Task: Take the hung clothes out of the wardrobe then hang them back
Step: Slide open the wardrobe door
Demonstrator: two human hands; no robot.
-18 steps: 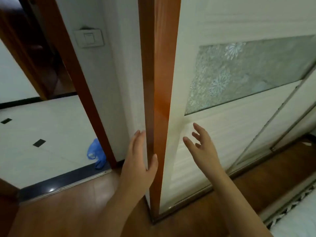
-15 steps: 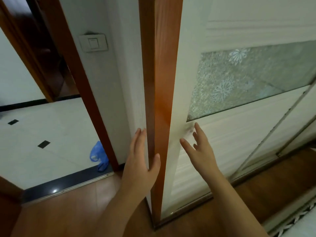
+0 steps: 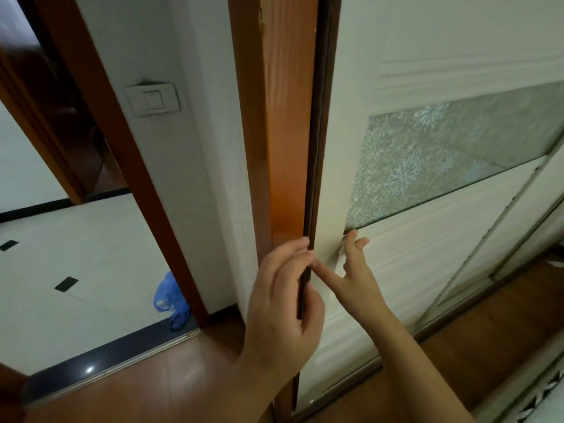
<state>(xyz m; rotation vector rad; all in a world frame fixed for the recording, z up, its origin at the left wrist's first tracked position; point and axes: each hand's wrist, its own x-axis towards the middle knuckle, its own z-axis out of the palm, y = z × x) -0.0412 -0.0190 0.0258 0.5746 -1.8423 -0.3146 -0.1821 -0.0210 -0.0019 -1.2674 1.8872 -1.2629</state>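
Observation:
The wardrobe's cream sliding door with a frosted flowered glass panel fills the right side. A narrow dark gap shows between its left edge and the orange wooden side post. My left hand curls its fingertips into that gap at the door's edge. My right hand lies flat against the door face with fingers spread, just right of the edge. No clothes are visible; the wardrobe's inside is hidden.
A white wall with a light switch stands left of the post. A brown door frame opens onto a tiled floor, where a blue plastic bag lies. A second sliding door sits at the right above the wooden floor.
My left hand moved from around the post to the door's edge. My right hand went up and left onto the door face. A thin gap has appeared at the door's edge.

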